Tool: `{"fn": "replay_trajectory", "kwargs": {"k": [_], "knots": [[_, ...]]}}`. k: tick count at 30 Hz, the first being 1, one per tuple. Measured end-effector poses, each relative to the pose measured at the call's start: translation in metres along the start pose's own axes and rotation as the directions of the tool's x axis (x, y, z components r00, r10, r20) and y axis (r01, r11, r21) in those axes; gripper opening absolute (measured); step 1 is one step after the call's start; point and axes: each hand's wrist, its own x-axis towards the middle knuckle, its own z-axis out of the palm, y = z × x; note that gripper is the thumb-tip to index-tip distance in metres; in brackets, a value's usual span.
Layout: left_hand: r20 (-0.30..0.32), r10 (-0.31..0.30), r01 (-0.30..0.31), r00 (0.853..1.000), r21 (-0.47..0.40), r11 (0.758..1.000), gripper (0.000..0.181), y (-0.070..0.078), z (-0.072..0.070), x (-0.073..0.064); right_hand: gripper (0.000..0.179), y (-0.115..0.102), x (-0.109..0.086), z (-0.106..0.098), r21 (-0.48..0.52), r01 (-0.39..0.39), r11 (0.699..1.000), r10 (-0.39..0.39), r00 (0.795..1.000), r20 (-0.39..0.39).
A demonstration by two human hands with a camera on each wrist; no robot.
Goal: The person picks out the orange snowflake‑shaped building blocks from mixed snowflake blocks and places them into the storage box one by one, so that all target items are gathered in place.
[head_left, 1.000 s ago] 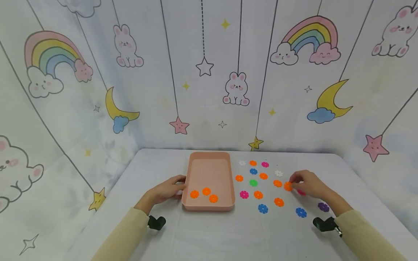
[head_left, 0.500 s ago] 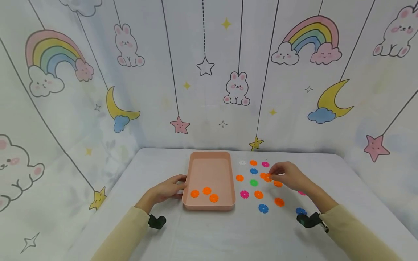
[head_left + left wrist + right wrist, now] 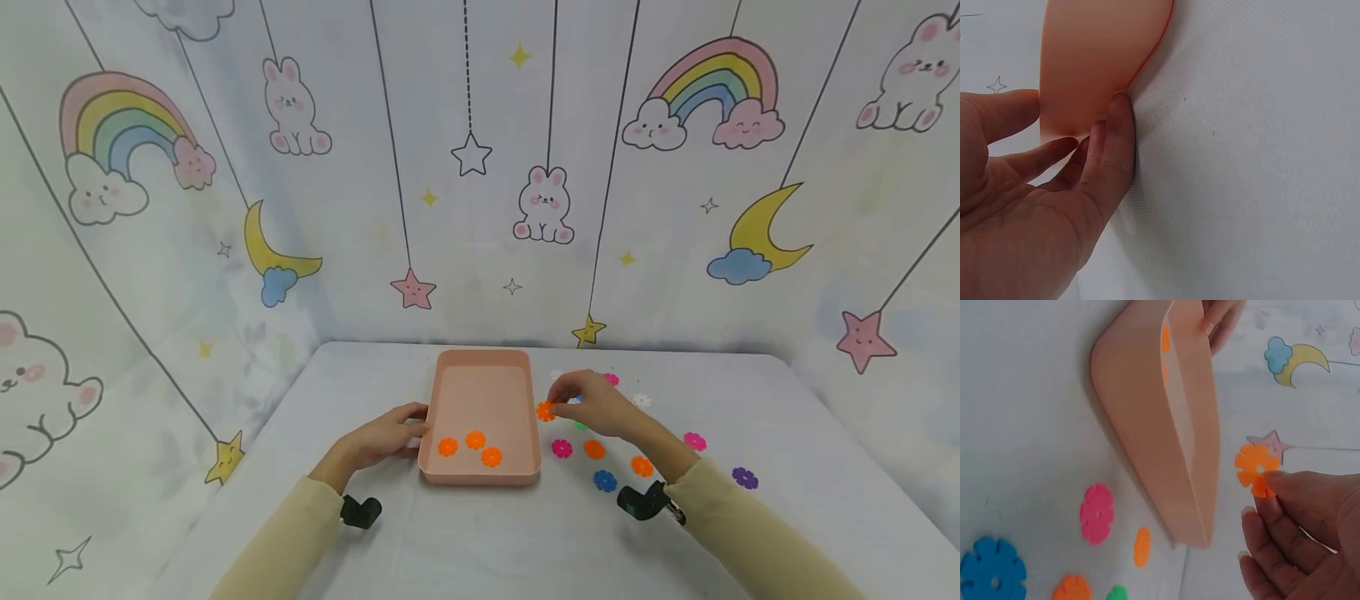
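Note:
My left hand (image 3: 381, 436) holds the left side of a shallow peach plastic tray (image 3: 480, 479). In the left wrist view its thumb lies at the rim and its curled fingertips (image 3: 1121, 106) press the outer wall low down. Three orange flower-shaped interlocking discs (image 3: 491, 457) lie flat in the tray's near half. Just off the tray's right wall, my right hand (image 3: 603, 408) pinches another orange flower-shaped disc (image 3: 1250, 461) between thumb and forefinger. The right wrist view shows this disc raised beside the tray wall, the other fingers loosely bent below it.
Loose discs lie right of the tray on the white cloth: pink (image 3: 562, 448), orange (image 3: 594, 450), blue (image 3: 605, 481), purple (image 3: 746, 477), white (image 3: 641, 400) and others. The right hand and forearm cover several. A cartoon-printed curtain (image 3: 480, 242) stands behind the table.
My right hand has carried the orange disc left from the right part of the scattered discs to beside the tray. The left hand and tray have stayed in place.

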Motion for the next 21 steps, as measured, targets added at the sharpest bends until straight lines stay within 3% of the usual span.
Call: {"fn": "replay_trajectory", "kwargs": {"k": [6, 21], "knots": [[-0.002, 0.002, -0.002, 1.0, -0.003, 1.0, 0.051, 0.0, 0.0, -0.001, 0.004, -0.011, 0.018, 0.022, 0.011, 0.027, 1.0, -0.027, 0.999, 0.018], [0.013, 0.016, -0.016, 1.0, -0.011, 1.0, 0.05, -0.001, -0.003, 0.001, 0.011, -0.006, 0.049, 0.065, -0.064, 0.012, 0.998, -0.004, 0.993, 0.118]]}}
